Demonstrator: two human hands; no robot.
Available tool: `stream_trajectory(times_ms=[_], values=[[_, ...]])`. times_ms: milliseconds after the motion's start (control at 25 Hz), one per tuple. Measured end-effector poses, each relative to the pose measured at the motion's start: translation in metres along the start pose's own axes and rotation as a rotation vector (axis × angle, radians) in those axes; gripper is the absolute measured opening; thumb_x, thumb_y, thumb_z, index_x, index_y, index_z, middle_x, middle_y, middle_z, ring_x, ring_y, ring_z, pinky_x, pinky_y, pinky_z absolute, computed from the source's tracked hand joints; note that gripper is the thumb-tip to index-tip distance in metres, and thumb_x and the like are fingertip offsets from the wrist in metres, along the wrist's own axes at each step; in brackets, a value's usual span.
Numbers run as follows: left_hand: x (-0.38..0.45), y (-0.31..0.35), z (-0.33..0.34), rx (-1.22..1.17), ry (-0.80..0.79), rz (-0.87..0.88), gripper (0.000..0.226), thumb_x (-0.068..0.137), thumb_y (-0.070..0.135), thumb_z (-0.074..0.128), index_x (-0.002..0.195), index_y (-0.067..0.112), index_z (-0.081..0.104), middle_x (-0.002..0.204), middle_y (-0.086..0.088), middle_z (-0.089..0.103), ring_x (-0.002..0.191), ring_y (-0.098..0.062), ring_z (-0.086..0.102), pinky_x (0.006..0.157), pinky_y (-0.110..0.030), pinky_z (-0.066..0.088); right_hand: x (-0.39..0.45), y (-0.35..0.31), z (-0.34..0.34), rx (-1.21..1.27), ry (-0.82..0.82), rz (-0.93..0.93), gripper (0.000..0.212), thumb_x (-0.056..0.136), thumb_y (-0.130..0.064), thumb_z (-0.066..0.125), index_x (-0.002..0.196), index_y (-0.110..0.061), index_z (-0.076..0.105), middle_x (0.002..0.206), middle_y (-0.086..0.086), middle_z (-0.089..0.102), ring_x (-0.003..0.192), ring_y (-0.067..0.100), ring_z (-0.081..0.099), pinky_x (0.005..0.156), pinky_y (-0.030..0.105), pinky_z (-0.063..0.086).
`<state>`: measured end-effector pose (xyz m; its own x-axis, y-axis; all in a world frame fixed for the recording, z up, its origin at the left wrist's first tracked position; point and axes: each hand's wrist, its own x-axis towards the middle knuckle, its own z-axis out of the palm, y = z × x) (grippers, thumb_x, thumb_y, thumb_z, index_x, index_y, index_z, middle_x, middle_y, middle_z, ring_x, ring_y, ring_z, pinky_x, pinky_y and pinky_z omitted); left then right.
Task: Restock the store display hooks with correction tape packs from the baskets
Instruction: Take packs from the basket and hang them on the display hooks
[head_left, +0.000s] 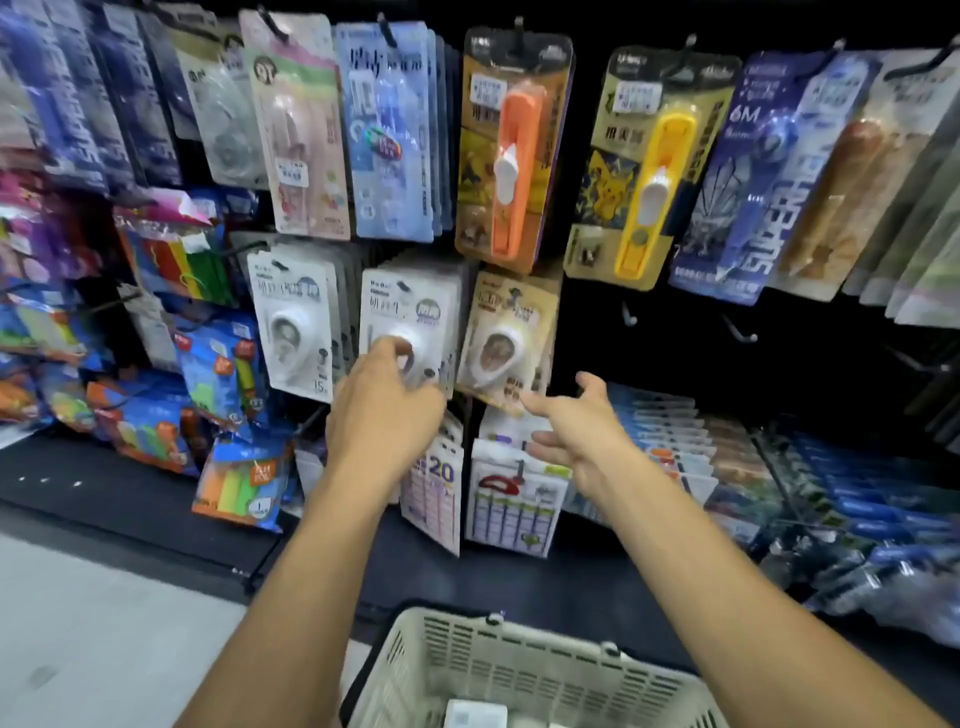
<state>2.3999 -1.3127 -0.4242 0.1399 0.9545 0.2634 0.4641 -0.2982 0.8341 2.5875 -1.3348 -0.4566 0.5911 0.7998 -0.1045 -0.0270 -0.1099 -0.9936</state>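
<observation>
My left hand reaches up to a white correction tape pack that hangs at the front of a stack on a middle-row hook. Its curled fingers lie over the pack's blister; the grip itself is hidden behind the hand. My right hand hovers with spread fingers and holds nothing, just below a tan correction tape pack on the neighbouring hook. A cream plastic basket stands below my arms with one white pack visible at its bottom.
Orange and yellow packs hang on the top row. Two bare hooks stick out to the right of the tan pack. Blue packs fill a lower shelf at right. Colourful bags hang at left.
</observation>
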Motion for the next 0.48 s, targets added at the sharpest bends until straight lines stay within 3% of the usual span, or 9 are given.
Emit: stream_trajectory(times_ms=[80, 160, 240, 320, 400, 480], values=[[0.021, 0.016, -0.008, 0.011, 0.072, 0.048, 0.040, 0.090, 0.025, 0.061, 0.129, 0.026, 0.054, 0.129, -0.002, 0.062, 0.114, -0.030, 0.060, 0.091, -0.051, 0.056, 0.019, 0.004, -0.013, 0.008, 0.015, -0.070, 0.063, 0.095, -0.008, 0.066, 0.145, -0.028, 0.034, 0.136, 0.006, 0.051, 0.099, 0.024, 0.064, 0.067, 0.034, 0.059], [0.021, 0.015, 0.004, 0.103, -0.026, 0.095, 0.027, 0.087, 0.024, 0.063, 0.114, 0.029, 0.059, 0.115, -0.005, 0.069, 0.107, -0.031, 0.064, 0.093, -0.045, 0.054, 0.015, 0.049, -0.029, -0.078, 0.043, -0.017, 0.038, 0.096, -0.004, 0.062, 0.126, -0.022, 0.049, 0.123, 0.008, 0.064, 0.080, 0.022, 0.067, 0.058, 0.033, 0.057], [-0.010, -0.024, 0.046, 0.322, -0.418, 0.149, 0.022, 0.089, 0.025, 0.065, 0.109, 0.029, 0.060, 0.109, -0.008, 0.071, 0.104, -0.032, 0.065, 0.091, -0.040, 0.054, -0.014, 0.146, -0.047, -0.291, 0.004, 0.221, 0.022, 0.096, -0.002, 0.059, 0.114, -0.016, 0.058, 0.116, 0.016, 0.069, 0.066, 0.026, 0.064, 0.057, 0.034, 0.053], [-0.073, -0.092, 0.092, 0.512, -0.828, 0.103, 0.027, 0.092, 0.026, 0.066, 0.118, 0.026, 0.062, 0.117, -0.007, 0.069, 0.107, -0.028, 0.063, 0.090, -0.032, 0.050, -0.069, 0.256, -0.070, -0.602, -0.084, 0.431, 0.019, 0.094, -0.004, 0.058, 0.110, -0.015, 0.063, 0.118, 0.018, 0.069, 0.075, 0.030, 0.063, 0.067, 0.035, 0.051], [-0.146, -0.171, 0.115, 0.566, -1.024, -0.115, 0.028, 0.094, 0.023, 0.065, 0.122, 0.020, 0.063, 0.127, -0.007, 0.066, 0.111, -0.027, 0.062, 0.091, -0.031, 0.048, -0.130, 0.346, -0.091, -0.819, -0.139, 0.535, 0.017, 0.091, -0.009, 0.064, 0.107, -0.014, 0.065, 0.117, 0.015, 0.069, 0.089, 0.028, 0.066, 0.076, 0.032, 0.054], [-0.217, -0.240, 0.127, 0.603, -1.086, -0.320, 0.029, 0.096, 0.023, 0.063, 0.125, 0.017, 0.062, 0.134, -0.007, 0.063, 0.115, -0.028, 0.062, 0.093, -0.032, 0.048, -0.177, 0.406, -0.106, -0.821, -0.096, 0.644, 0.021, 0.090, -0.012, 0.065, 0.111, -0.012, 0.062, 0.115, 0.014, 0.067, 0.094, 0.028, 0.064, 0.076, 0.031, 0.051]])
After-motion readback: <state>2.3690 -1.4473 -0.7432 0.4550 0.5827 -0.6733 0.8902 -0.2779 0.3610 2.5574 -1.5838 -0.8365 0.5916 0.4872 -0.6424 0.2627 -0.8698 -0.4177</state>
